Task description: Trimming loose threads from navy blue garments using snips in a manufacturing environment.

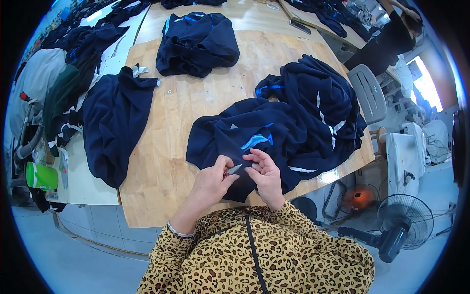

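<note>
Over the near edge of a dark navy garment [215, 139], my two hands are close together. My left hand [211, 183] is closed around a small pair of thread snips [234, 170], whose pointed metal tip sticks out toward my other hand. Beside it, my right hand [266, 177] has its fingers curled toward the thumb in a pinch; whatever lies between the fingertips is too small to make out. A bright blue trim piece [257, 141] shows on the garment just beyond my fingers. The garment's near corner hangs below my hands.
More navy garments lie on the wooden table [169, 127]: one bundle [198, 46] far off, one [117, 122] at left, one [318, 93] at right. A green bucket [41, 176] stands left. At right are a grey chair [367, 93], a black fan [404, 223] and a person [387, 41].
</note>
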The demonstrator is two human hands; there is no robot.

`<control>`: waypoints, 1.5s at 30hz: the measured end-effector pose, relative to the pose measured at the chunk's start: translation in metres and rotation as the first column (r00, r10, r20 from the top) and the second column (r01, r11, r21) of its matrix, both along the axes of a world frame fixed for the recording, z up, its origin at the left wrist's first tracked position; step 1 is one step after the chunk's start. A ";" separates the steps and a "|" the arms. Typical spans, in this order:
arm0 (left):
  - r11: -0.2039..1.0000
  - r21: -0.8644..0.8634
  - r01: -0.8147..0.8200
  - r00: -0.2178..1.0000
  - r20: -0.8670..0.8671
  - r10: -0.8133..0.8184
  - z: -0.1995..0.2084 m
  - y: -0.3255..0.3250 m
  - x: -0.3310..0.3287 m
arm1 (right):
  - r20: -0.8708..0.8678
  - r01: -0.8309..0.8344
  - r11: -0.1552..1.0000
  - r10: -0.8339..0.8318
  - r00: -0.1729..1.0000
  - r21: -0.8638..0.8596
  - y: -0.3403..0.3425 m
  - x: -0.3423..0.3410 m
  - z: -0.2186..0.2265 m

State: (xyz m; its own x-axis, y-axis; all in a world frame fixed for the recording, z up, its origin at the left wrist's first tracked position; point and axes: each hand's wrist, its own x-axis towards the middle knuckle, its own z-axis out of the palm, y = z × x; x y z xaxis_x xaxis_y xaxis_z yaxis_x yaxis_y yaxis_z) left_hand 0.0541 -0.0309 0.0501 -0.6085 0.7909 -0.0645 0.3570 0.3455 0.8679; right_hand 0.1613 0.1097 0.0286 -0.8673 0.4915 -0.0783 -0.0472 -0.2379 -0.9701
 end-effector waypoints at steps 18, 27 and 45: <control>0.926 0.138 0.350 0.616 0.711 -0.339 -0.010 0.026 -0.049 | -0.159 -0.006 0.945 0.061 0.985 0.327 -0.001 0.009 0.010; 0.842 0.529 -0.106 0.887 0.433 -0.160 0.002 0.011 -0.021 | -0.166 0.369 0.555 -0.382 0.909 0.746 0.038 -0.004 0.021; 0.703 0.190 -0.685 0.263 0.965 -0.005 -0.052 0.013 0.027 | -0.007 0.209 0.757 -0.271 0.963 -0.619 0.016 -0.002 0.001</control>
State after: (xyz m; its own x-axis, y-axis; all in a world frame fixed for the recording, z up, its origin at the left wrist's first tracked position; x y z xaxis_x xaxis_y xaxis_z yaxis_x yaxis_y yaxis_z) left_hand 0.0810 -0.0178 -0.0019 -0.6577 0.6055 -0.4481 -0.7326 -0.3757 0.5676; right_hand 0.1596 0.1254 0.0292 -0.7457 0.5608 -0.3598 -0.2630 -0.7439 -0.6143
